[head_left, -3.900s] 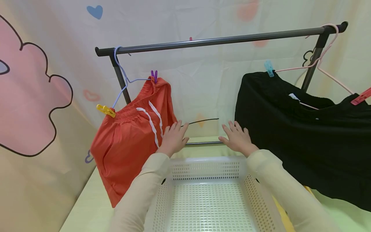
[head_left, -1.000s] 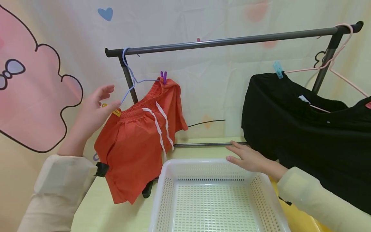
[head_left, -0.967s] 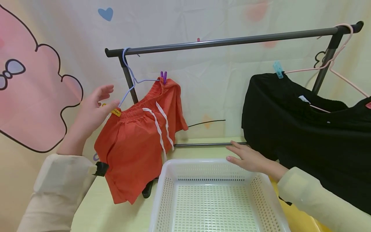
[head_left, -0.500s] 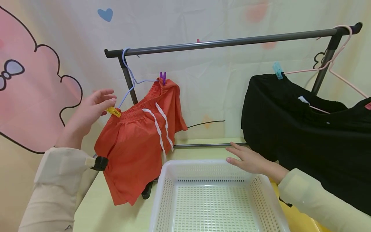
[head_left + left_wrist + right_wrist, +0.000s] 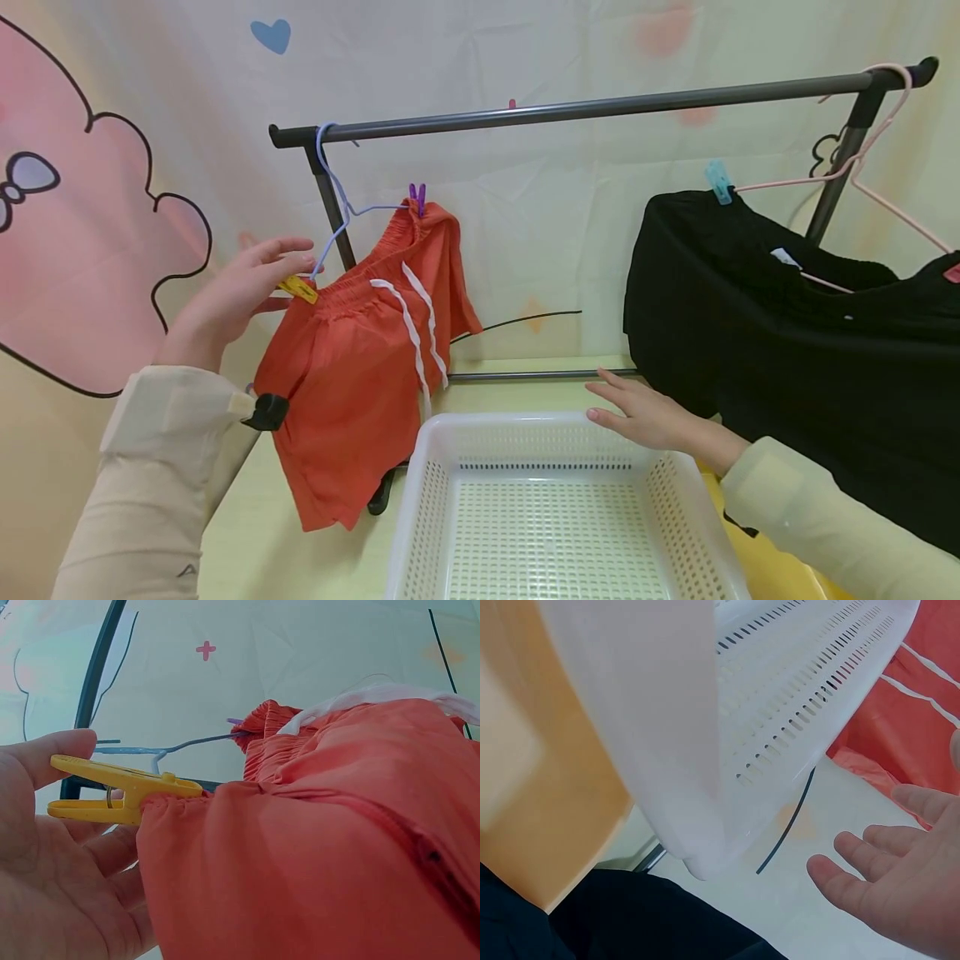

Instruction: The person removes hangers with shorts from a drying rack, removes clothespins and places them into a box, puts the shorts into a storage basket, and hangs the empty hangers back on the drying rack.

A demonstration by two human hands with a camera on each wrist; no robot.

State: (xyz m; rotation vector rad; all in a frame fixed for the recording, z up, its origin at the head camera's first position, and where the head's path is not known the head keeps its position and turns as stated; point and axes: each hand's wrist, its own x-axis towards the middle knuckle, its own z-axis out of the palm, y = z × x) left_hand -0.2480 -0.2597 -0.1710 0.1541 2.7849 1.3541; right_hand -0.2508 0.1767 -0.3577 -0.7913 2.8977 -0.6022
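Note:
Orange-red shorts (image 5: 345,358) with white drawstrings hang from a blue hanger (image 5: 341,192) on the left of the rack. A yellow clothespin (image 5: 139,789) clips one waistband corner, and a purple clothespin (image 5: 417,198) clips the other. My left hand (image 5: 240,287) holds the yellow clothespin, thumb along the upper handle and fingers beneath and behind it. Its jaws still bite the waistband. My right hand (image 5: 645,412) hovers over the far right corner of the white basket (image 5: 517,425), fingers extended and holding nothing.
A dark rack bar (image 5: 600,104) runs across the back. Black trousers or shorts (image 5: 780,333) hang at the right from a pink hanger (image 5: 862,158) with a light blue clothespin (image 5: 717,182). Something yellow (image 5: 772,558) lies beside the basket on the right.
From above the basket, my left hand has moved left to the yellow clothespin, then slightly right, nudging the shorts. My right hand has lowered to the basket's corner and stayed there lately.

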